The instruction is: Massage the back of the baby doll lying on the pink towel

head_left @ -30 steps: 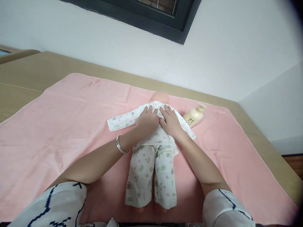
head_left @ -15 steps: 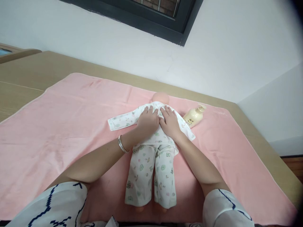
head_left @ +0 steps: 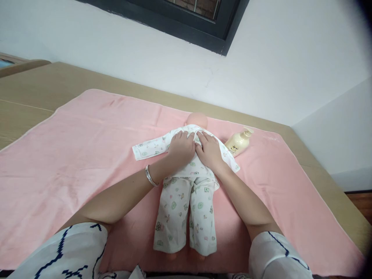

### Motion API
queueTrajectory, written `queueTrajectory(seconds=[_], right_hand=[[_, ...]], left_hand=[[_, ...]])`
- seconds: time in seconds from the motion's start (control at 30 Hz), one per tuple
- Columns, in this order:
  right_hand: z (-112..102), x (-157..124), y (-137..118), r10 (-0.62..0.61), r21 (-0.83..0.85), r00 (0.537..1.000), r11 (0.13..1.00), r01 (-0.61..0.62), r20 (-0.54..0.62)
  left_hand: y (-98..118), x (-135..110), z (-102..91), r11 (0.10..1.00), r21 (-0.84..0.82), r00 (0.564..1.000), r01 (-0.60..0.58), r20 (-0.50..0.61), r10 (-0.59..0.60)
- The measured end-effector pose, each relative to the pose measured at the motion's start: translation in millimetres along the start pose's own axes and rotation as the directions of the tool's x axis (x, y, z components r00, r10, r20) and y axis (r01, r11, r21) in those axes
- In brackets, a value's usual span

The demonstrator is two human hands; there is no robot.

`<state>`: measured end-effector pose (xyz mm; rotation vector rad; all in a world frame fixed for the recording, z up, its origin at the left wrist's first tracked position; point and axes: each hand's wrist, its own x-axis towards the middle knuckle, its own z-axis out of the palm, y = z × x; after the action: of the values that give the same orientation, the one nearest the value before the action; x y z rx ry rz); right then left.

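Observation:
A baby doll (head_left: 197,119) lies face down on a pink towel (head_left: 72,143), dressed in a white printed top and matching trousers (head_left: 186,217). My left hand (head_left: 180,148) lies flat on the doll's back, fingers stretched toward the neck, a silver bangle on its wrist. My right hand (head_left: 209,151) rests flat beside it on the same back, thumbs almost touching. Neither hand holds anything. The doll's left sleeve (head_left: 149,147) lies spread out on the towel.
A cream pump bottle (head_left: 238,142) lies on its side on the towel just right of the doll. The towel covers a wooden table (head_left: 31,89) set against a white wall. A dark window frame (head_left: 186,19) is above.
Both hands have slid very slightly down the doll's back, fingers curling a little; otherwise nothing has moved.

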<state>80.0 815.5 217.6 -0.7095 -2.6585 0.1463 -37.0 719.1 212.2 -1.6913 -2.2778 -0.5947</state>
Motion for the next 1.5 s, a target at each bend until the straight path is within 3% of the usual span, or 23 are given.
queueTrajectory(seconds=[1.2,1.37,1.43,1.5], right_hand=[[2,1,-3,0.008,-0.003,1.0,1.0,-0.008,0.022],[-1,-3,6,0.024,-0.044,1.0,0.999,-0.024,0.007],[-4,-4,7,0.007,-0.04,1.0,0.999,-0.008,-0.007],[0,1,-4,-0.088,0.006,0.996,0.996,0.088,-0.016]], left_hand=[[1,-2,-0.5,1.0,-0.012,1.0,0.013,-0.001,-0.013],[-1,2,1.3,0.999,-0.049,1.0,-0.004,-0.001,0.004],[-1,5,2.2,0.998,-0.066,1.0,0.019,-0.01,-0.02],[3,1,-3.0,0.993,-0.107,0.999,0.049,0.005,-0.048]])
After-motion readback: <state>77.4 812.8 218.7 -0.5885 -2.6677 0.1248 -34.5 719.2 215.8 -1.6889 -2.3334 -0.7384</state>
